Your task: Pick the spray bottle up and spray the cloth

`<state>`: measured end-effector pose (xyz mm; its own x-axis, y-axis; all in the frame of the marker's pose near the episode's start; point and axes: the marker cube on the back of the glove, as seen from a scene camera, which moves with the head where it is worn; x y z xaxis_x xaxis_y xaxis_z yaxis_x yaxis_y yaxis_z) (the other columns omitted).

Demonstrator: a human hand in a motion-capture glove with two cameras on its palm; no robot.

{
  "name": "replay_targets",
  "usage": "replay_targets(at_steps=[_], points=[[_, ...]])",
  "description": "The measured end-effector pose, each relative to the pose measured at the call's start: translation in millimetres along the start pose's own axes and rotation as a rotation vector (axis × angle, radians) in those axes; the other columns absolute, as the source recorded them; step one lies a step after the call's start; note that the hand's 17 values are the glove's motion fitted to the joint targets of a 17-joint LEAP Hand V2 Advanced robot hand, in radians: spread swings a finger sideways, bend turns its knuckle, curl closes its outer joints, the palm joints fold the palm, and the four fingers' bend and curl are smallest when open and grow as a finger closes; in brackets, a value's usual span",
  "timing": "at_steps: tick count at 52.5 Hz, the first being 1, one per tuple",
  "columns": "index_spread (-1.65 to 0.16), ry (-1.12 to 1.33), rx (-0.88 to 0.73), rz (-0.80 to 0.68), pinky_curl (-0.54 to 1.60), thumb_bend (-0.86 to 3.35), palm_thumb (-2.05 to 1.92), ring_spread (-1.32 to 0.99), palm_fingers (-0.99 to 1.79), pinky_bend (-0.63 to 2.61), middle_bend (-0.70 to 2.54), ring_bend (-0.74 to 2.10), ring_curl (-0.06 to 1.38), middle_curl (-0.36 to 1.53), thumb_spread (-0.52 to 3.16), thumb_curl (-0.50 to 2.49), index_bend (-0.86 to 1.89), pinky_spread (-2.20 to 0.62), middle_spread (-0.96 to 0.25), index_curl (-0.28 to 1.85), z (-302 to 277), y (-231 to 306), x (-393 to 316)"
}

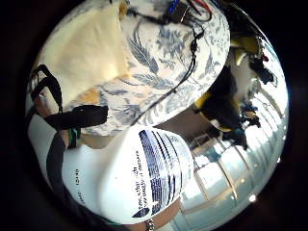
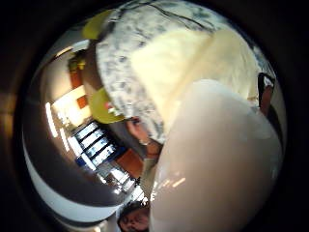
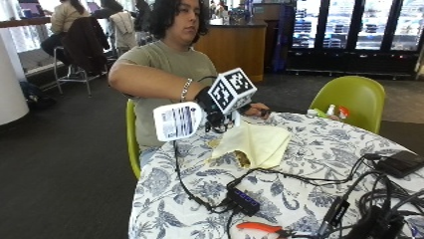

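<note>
— Where was the bottle (image 3: 177,121) when you looked?

— Up in the air, above the near edge of the counter (image 3: 311,164). The person's right hand (image 3: 211,105) had it, fingers curled round its neck, and the white body lay tipped on its side with the printed label facing out toward me.

— And the cloth (image 3: 255,144)?

— Flat on the counter, pale yellow, folded over, just beside and below the hand. The nozzle end was hidden behind the glove, so I could not tell exactly where it pointed, only that it was on the cloth's side.

— Was the bottle touching the cloth?

— No, it hung clear of it. From the palm cameras the white body (image 1: 130,178) filled a good part of the picture, with the cloth (image 1: 84,53) lying on the flowered covering behind it. The thumb side showed the same: bottle (image 2: 217,164) close up, cloth (image 2: 193,58) beyond.

— What about the other hand (image 3: 257,109)?

— Bare, resting on the counter behind the cloth.

— Anything else lying there?

— A black hub (image 3: 244,200) with cables, orange-handled pliers (image 3: 262,228) near the front edge, and a green chair (image 3: 351,99) at the far side.
</note>
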<state>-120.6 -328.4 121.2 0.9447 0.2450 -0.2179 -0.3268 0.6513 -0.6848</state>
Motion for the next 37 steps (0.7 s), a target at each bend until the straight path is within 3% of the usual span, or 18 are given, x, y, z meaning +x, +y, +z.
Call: replay_targets(at_steps=[8, 16, 37], points=[[-0.26, 0.125, -0.104, 0.055, 0.46, -0.02, 1.01, -0.18, 1.34, 0.49, 0.65, 0.73, 0.51, 0.58, 0.31, 0.78, 0.39, -0.26, -0.19, 0.58, 43, -23, -2], [-0.26, 0.094, -0.109, 0.035, 0.46, -0.02, 1.01, -0.18, 1.32, 0.51, 0.65, 0.74, 0.51, 0.59, 0.34, 0.8, 0.35, -0.26, -0.19, 0.59, 43, -23, -8], [-0.26, -0.457, 0.42, -0.467, 0.46, -0.02, 1.01, -0.18, 1.32, 0.51, 0.63, 0.74, 0.5, 0.59, 0.39, 0.85, 0.3, -0.25, -0.18, 0.62, -125, 51, -118]])
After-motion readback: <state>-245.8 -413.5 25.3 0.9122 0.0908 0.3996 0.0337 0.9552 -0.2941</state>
